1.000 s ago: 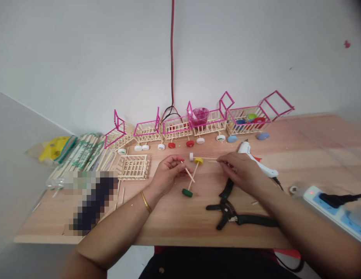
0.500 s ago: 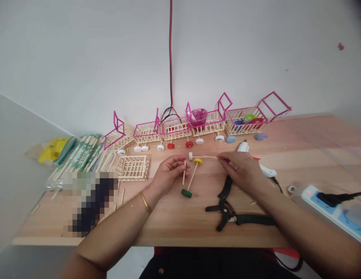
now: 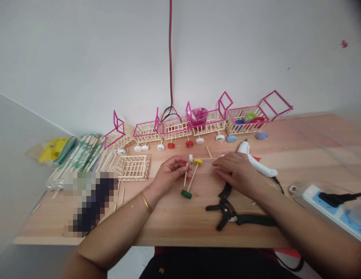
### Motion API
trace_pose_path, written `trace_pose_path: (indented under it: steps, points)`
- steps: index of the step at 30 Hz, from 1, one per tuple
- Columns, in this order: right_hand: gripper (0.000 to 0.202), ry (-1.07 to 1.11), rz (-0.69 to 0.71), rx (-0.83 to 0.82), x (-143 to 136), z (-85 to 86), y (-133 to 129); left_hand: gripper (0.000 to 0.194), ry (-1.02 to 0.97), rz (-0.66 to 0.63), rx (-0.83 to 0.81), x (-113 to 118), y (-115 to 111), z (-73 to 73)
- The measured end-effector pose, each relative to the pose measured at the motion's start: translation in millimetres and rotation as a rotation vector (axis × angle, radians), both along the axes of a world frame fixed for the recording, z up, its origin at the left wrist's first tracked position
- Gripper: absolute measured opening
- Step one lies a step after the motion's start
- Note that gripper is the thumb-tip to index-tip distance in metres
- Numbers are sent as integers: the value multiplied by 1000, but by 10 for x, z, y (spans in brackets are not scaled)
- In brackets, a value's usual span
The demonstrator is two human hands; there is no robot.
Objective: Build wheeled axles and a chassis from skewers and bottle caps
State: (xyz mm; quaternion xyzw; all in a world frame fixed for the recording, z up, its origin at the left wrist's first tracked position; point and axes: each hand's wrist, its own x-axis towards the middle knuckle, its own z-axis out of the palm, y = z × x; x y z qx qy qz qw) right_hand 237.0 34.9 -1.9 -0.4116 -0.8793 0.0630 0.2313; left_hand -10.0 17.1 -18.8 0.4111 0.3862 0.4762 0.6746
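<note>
My left hand [image 3: 175, 172] pinches a short wooden stick [image 3: 185, 175] between thumb and fingers. Beside it lies a stick axle with a yellow cap [image 3: 198, 162] at its top and a green cap [image 3: 186, 194] at its bottom. Farther back, another axle has a white cap [image 3: 191, 158] at its left end; its right end runs to my right hand. My right hand [image 3: 227, 166] hovers over that end with fingers apart, holding nothing visible. A loose short stick [image 3: 208, 152] lies behind that axle.
Stick carts with pink rims [image 3: 177, 128] and cap wheels line the wall. An unpainted stick basket [image 3: 133, 168] and bagged sticks [image 3: 81, 153] are left. Black pliers [image 3: 227, 211], a white glue gun [image 3: 258, 164] and a power strip [image 3: 328, 209] lie right.
My right hand has let go of a short stick, which now lies on the table behind the white-capped axle. That hand has shifted slightly left and its fingers have spread. My left hand keeps its stick.
</note>
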Motion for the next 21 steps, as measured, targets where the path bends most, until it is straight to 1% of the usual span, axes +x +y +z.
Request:
trace_pose_path:
  steps: [4, 9, 11, 14, 18, 21]
  points:
    - [14, 32, 0, 11, -15, 26, -4, 25, -11, 15, 4, 1, -4, -8]
    - [13, 89, 5, 44, 31, 36, 20, 18, -5, 30, -24, 8, -4, -14]
    - [13, 126, -22, 61, 70, 67, 22, 20, -3, 28, -36, 9, -1, -11]
    - [13, 188, -157, 80, 150, 161, 12, 24, 31, 47, -27, 12, 1, -2]
    - [15, 290, -373, 102, 268, 330, -23, 27, 142, 88, 15, 28, -12, 14]
    - [18, 338, -510, 119, 333, 445, -66, 26, 226, 96, 53, 36, -40, 39]
